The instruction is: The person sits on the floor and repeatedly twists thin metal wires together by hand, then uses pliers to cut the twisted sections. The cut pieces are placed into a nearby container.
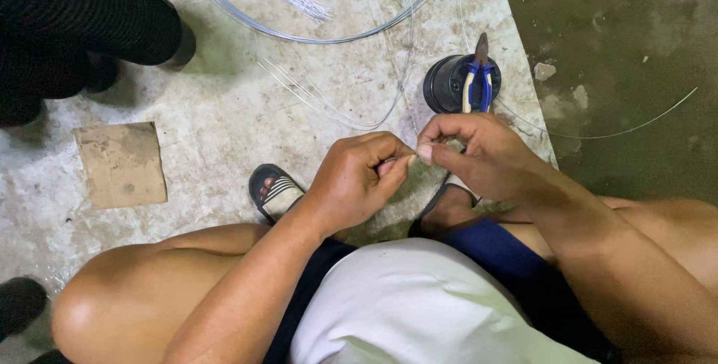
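Where fingers (407,159) pinch, wire (598,137) gleams thin.

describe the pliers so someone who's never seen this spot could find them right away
Start at the concrete floor just beyond the person's hands. A round black container sits there, and the pliers lie across its top. Blue and pale handles set them apart from the thin wires around.
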